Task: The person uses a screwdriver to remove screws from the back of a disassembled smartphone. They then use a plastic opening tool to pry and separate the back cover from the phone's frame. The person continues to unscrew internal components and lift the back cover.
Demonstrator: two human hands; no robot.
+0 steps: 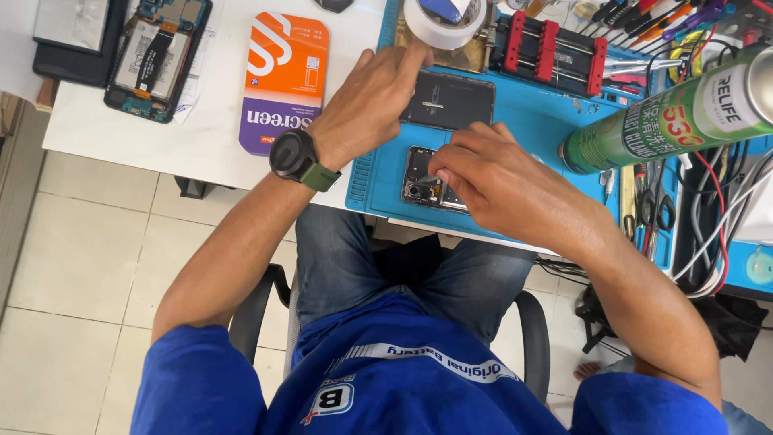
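Opened dark smartphone with its back off and camera module bared (422, 184), lying low on the blue rubber work mat (531, 121), just right of centre in the frame, near the table's front edge. Right hand (491, 173) over the phone's right part, fingers bunched together and pinched on a thin metal tool (428, 180) whose tip touches the phone's inside just beside the camera module. Left hand (372, 101) above and left of the phone, wrist with a black watch on a green strap (299, 158), fingers stretched and lying together, not clamped on anything, fingertips reaching the mat's upper edge beside a flat black rectangular back cover (448, 100). Back cover directly above the phone, apart from it.

Farther out: white tape roll (444, 22) at top centre; red and black clamp jig (549, 47) to its right; green spray can (672, 121) lying tilted at upper right; orange and purple flat box (283, 79) on the white table left of the mat; second dismantled phone (155, 58) at upper left. Blue shirt, jeans and chair arms along the lower frame.
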